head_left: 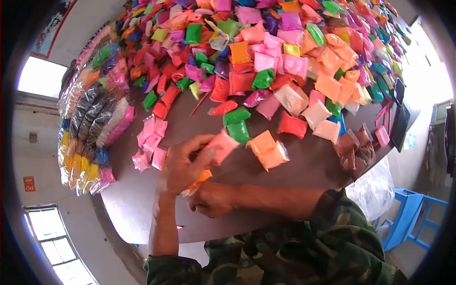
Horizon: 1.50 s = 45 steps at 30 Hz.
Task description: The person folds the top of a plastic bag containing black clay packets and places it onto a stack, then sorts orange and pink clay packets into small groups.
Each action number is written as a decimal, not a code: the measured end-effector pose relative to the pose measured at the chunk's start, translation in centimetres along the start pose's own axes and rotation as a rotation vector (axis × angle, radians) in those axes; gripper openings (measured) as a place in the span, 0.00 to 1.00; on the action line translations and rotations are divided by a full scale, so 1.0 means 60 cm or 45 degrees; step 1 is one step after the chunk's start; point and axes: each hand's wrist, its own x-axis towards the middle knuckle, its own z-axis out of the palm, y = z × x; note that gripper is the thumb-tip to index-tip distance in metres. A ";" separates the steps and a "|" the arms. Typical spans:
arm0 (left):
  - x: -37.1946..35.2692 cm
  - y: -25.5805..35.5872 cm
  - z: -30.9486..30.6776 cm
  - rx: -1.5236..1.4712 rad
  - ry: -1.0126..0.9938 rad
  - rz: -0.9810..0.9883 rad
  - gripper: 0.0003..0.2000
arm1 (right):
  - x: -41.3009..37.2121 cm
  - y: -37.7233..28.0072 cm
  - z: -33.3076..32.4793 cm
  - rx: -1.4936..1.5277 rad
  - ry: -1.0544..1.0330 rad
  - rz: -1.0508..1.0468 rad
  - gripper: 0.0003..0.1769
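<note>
My left hand point(184, 164) pinches a pink packet point(223, 146) of soft, clay-like stuff in clear film, raised over the brown table. Just below it, my right hand point(211, 198) is closed, with its fingers curled under. An orange packet point(201, 177) shows between the two hands, its clear wrapper right at the right hand's knuckles; I cannot tell whether the right fingers grip it. Left of my hands lies a cluster of pink packets point(152, 135). Peach-orange packets point(267, 149) lie to the right, and green packets point(237, 124) just beyond the held pink one.
A big heap of coloured packets point(242, 54) covers the far side of the table point(304, 166). Long bagged strips of packets point(88, 123) stand stacked at the left edge. Brown packets point(355, 149) sit at the right, near a clear plastic bag point(375, 187) and a blue stool point(403, 216).
</note>
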 end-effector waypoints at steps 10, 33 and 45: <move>0.046 0.035 0.099 0.194 -0.052 0.123 0.15 | 0.003 0.028 0.031 -0.105 0.021 0.044 0.10; 0.050 0.011 0.131 -0.156 0.197 0.112 0.14 | -0.008 0.015 0.014 -0.018 0.069 -0.080 0.14; 0.050 -0.001 0.166 0.023 0.262 0.164 0.13 | -0.010 0.030 0.024 -0.030 0.136 -0.113 0.14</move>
